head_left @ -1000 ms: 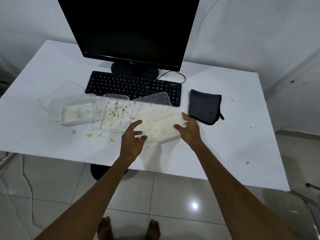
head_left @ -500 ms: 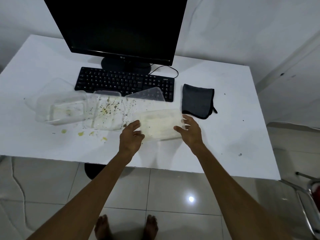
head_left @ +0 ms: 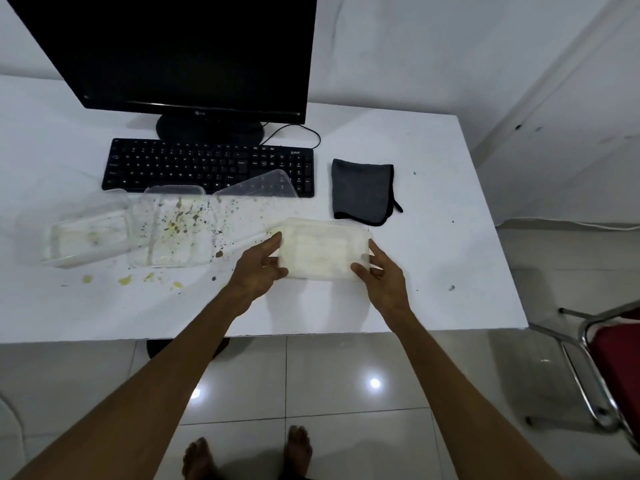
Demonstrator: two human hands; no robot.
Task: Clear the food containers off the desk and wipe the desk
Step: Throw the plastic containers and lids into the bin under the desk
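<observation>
From the head camera, the left hand [head_left: 259,268] and the right hand [head_left: 380,276] both grip the clear food container [head_left: 323,249], one at each short end, fingers curled around its edges, over the white desk [head_left: 433,271] near the dark cloth [head_left: 362,190]. Two other dirty containers [head_left: 86,237] lie to the left.

Both forearms are bare from the near edge of the view up to the wrists, with no sleeve, watch or band showing on either. The left hand [head_left: 258,270] and the right hand [head_left: 382,277] wear no gloves, and the fingers [head_left: 360,270] carry no rings. The two feet [head_left: 197,459] on the floor tiles are bare too.
</observation>
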